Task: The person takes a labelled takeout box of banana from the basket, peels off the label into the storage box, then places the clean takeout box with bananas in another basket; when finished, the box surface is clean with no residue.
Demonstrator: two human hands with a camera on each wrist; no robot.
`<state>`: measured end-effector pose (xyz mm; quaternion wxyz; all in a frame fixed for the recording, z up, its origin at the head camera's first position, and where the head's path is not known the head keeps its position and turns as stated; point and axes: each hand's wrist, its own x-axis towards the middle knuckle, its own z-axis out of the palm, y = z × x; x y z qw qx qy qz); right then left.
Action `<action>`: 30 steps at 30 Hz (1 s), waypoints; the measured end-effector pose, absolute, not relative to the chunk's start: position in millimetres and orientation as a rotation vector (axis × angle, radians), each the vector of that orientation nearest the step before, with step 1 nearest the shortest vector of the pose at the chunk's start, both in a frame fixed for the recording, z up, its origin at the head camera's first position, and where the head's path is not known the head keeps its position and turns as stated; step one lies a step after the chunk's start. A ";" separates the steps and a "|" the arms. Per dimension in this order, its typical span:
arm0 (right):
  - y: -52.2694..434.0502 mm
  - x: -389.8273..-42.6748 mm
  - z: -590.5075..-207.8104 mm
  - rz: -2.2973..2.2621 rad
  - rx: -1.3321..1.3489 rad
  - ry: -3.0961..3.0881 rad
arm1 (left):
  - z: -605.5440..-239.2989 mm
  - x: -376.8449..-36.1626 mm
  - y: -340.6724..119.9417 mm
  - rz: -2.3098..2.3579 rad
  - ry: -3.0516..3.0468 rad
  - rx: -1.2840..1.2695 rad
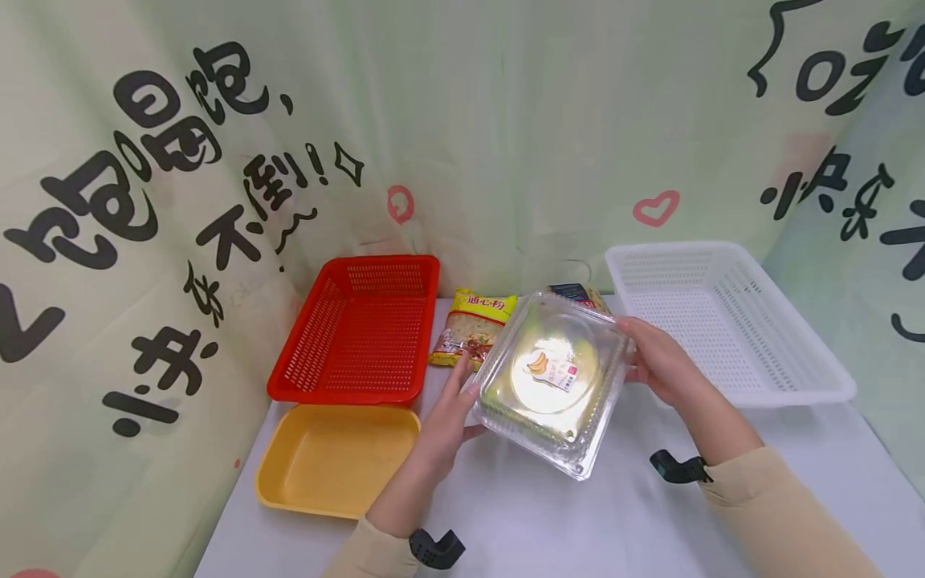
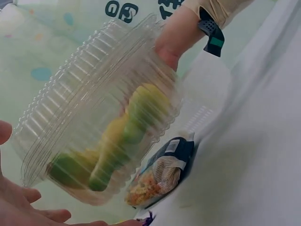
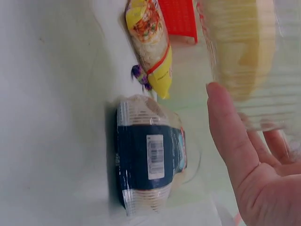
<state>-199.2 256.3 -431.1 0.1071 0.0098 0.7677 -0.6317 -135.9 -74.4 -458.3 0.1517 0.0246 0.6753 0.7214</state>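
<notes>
While the right hand [image 1: 656, 360] grips its corner, clear container [image 1: 531, 413] tilted between both, left hand [image 1: 444, 421] spread at opposite edge.

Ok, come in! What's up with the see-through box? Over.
Right hand gripping clear box, fruit inside, above table. Left hand at its opposite side. Yellow bag and blue-banded bag behind, apparently not blocking.

Backdrop [image 1: 520, 136]: pale green, vert. folds, prob. fabric (wrist views too blurred to confirm). Blk. lettering [image 1: 140, 407] L & R; red heart [image 1: 656, 209] R of ctr. Table [image 1: 564, 522]: white top. Light: soft.
</notes>
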 end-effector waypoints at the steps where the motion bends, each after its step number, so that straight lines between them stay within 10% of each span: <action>1: 255.0 -197.1 -431.7 -1.868 0.037 2.269 | -458.8 -135.2 -73.4 2.080 1.925 0.064; 30: 252.1 -170.8 -444.9 -1.729 -0.070 2.276 | -477.6 -141.0 -76.1 2.115 1.916 -0.046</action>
